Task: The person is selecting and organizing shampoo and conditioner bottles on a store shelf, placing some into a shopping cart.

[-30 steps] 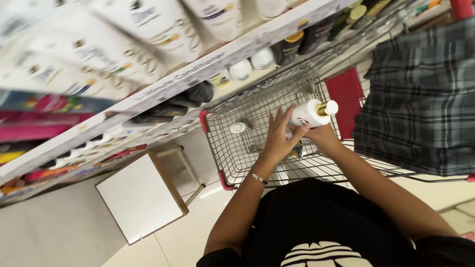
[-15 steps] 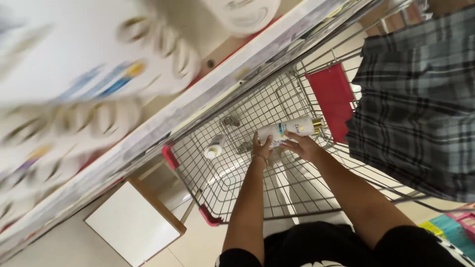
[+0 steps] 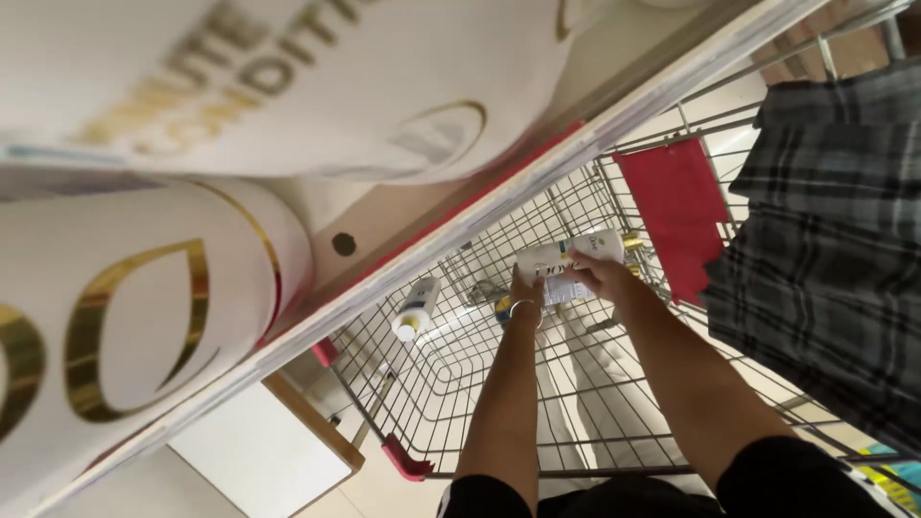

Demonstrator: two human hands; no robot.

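Both my hands reach down into a wire shopping cart (image 3: 451, 384). Between them lies a white bottle with a gold cap (image 3: 568, 259), held on its side low in the basket. My left hand (image 3: 526, 291), with a thin bracelet at the wrist, grips the bottle's base end. My right hand (image 3: 597, 275) holds its middle from the right. A second white bottle with a cap (image 3: 416, 309) lies on the cart's floor to the left, apart from both hands.
A shop shelf edge (image 3: 460, 225) runs diagonally above the cart, with large white bottles (image 3: 144, 317) very close to the camera. The cart's red seat flap (image 3: 676, 206) stands at the right. A person in plaid cloth (image 3: 825, 259) stands beside it. A white box (image 3: 259, 456) sits below left.
The bottle has gone from held above the cart to low inside the basket, both hands following it down. The view has moved close under the shelf.
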